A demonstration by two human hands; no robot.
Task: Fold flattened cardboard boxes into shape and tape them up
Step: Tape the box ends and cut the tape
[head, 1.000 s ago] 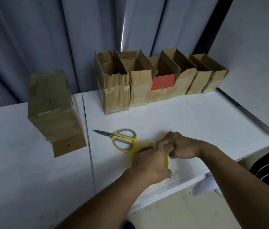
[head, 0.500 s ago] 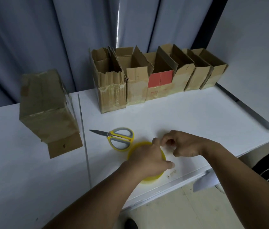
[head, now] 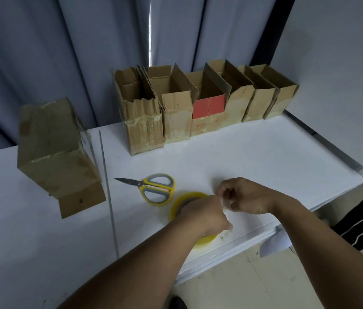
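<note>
Head view, low centre: what have your hands got?

— My left hand (head: 205, 214) is cupped over the yellow tape roll (head: 176, 206), fingers curled round it, pinning it to the white table (head: 254, 157). My right hand (head: 247, 197) sits just beside it, fingers curled. Thumb and forefinger pinch what I take for the loose tape end (head: 223, 202), but it's clear film, so I can't swear to it.

And the roll, which way does it lie?

— Flat, hole up, so its axis is vertical. The strip would draw off toward the right of the frame. Just left of it the scissors (head: 156, 188) lie flat, long axis across the frame, blades pointing left.

How far along are you?

— Well on, I'd judge. Middle left, one box (head: 55, 157) stands on end, long axis upright, with a flap splayed at its foot toward me. I reckon this strip is for it. Further up, centre to right, a row of boxes (head: 200, 103) stands shoulder to shoulder against the curtain (head: 42, 52). They are already squared, with glossy tape on their lower edges and tops open. No flat cardboard shows anywhere.
</note>
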